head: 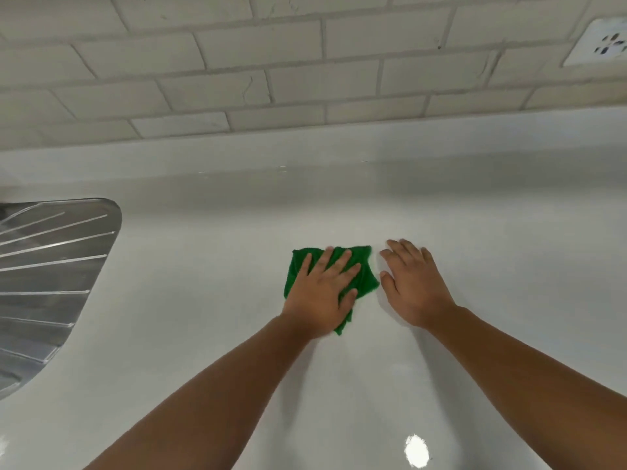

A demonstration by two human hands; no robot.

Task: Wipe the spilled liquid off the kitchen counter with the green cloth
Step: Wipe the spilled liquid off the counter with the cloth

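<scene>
crumpled green cloth (366,276) on the table (203,300), long axis far-to-near, tail pointing at the near edge, middle hidden under the flat, straight-fingered left grip (319,293); right grip (414,286) rests flat just beside.

Left grip (322,288), right grip (412,284), both flat

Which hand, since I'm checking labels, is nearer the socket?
Right. The right hand lies flat on the counter below the socket; the left hand presses the cloth, farther left.
</scene>
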